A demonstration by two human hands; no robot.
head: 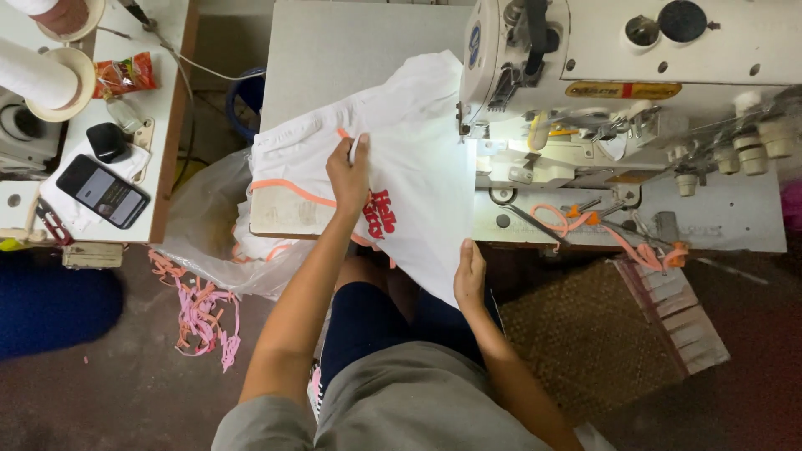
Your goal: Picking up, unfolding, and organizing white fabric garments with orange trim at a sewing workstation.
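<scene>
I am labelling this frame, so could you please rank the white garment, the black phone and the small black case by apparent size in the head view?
1. White garment, by far the largest.
2. Black phone.
3. Small black case, somewhat smaller than the phone beside it.

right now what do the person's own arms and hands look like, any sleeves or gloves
Both arms are bare from the wrist up to short grey sleeves at the shoulders. The left hand and the right hand wear no gloves, and no rings, watch or bracelets show on the fingers or wrists. The forearms are slim, with no markings visible from this head view.
</scene>
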